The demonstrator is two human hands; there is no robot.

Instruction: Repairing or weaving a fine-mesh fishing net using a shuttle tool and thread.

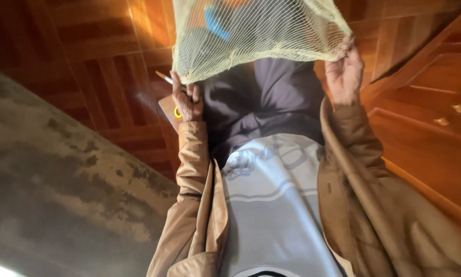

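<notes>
Fingers (pixel 185 92) of both hands clench mesh bag's (pixel 256 36) lower edge, seemingly stretched between them.

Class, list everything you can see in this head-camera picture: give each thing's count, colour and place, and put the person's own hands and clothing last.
net bag: one, pale yellow mesh, top centre, held up by both hands; blue and orange shapes show through it, too blurred to name.
cigarette: one, white, between the fingers of the left hand.
flat brown object with a yellow ring: one, just behind the left hand; kind unclear.
parquet floor: reddish-brown wood, upper left and centre.
wooden cabinet: reddish-brown, with small metal knobs, right side.
grey mottled surface: one, lower left.
left hand: grips the net's lower left edge.
right hand: grips the net's right edge.
tan jacket: both sleeves, open front.
grey top: centre bottom.
dark trousers: below the net.
</notes>
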